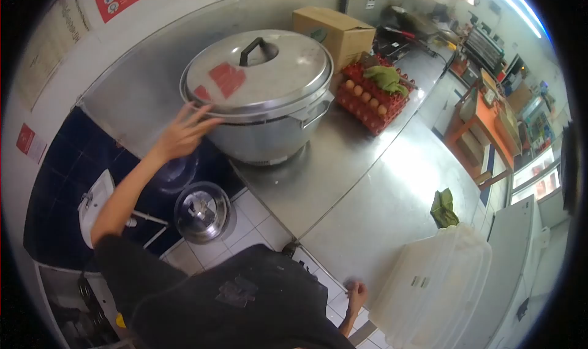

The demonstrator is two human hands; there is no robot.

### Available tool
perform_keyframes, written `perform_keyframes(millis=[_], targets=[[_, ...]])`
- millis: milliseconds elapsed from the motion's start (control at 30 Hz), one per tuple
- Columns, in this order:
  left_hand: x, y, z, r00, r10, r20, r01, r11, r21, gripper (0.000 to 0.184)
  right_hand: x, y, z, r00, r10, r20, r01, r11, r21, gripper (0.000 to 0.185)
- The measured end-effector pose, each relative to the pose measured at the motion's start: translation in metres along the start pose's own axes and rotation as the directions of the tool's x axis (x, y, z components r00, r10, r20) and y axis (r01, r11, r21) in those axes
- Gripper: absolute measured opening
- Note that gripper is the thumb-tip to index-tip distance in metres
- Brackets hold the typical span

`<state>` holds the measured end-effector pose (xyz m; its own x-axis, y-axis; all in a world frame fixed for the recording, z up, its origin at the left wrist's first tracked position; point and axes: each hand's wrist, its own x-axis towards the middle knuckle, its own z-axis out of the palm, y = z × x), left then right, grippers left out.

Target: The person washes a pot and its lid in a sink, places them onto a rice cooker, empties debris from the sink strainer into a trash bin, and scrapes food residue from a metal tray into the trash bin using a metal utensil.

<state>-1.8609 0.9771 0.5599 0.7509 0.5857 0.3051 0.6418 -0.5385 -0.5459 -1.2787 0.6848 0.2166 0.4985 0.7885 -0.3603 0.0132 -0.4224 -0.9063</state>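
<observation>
A large metal pot [263, 142] with a shiny lid [275, 73] and a black handle stands on the steel counter [343, 183]. My left hand [184, 132] is at the near left rim of the lid, fingers apart and nothing held; whether the fingertips touch the rim cannot be told. My right hand [357, 297] is low by the counter's front edge, fingers curled in, beside a stack of translucent plastic containers [435, 281]. What it holds, if anything, is too small to make out.
Red egg trays [375, 115] with eggs and a green cloth [386, 78] stand right of the pot, before a cardboard box [337, 33]. Another green cloth [444, 208] lies near the containers. A metal bowl [201, 211] and white sink [97, 205] are below left.
</observation>
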Motion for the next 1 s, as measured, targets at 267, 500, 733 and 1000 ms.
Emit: perform_keyframes(millis=[267, 500, 733, 1000], targets=[[-0.211, -0.069, 0.086, -0.294, -0.95, -0.108, 0.88, -0.224, -0.419, 0.047, 0.016, -0.081, 0.019, 0.988, -0.128, 0.092, 0.14, 0.979, -0.148, 0.026], [-0.056, -0.08, 0.194, -0.077, -0.991, -0.107, 0.447, 0.062, -0.893, 0.055, 0.023, -0.165, 0.05, 0.956, -0.229, 0.186, 0.275, 0.918, -0.285, 0.028], [0.115, 0.223, 0.021, 0.665, -0.747, 0.012, 0.175, 0.14, -0.974, 0.046, -0.049, -0.104, 0.026, 0.999, 0.012, -0.037, -0.02, 0.971, -0.237, 0.026], [0.08, 0.256, 0.052, 0.831, -0.039, 0.555, 0.551, 0.201, -0.81, 0.037, -0.122, -0.035, 0.0, 0.964, 0.0, -0.267, -0.097, 0.933, -0.348, 0.018]])
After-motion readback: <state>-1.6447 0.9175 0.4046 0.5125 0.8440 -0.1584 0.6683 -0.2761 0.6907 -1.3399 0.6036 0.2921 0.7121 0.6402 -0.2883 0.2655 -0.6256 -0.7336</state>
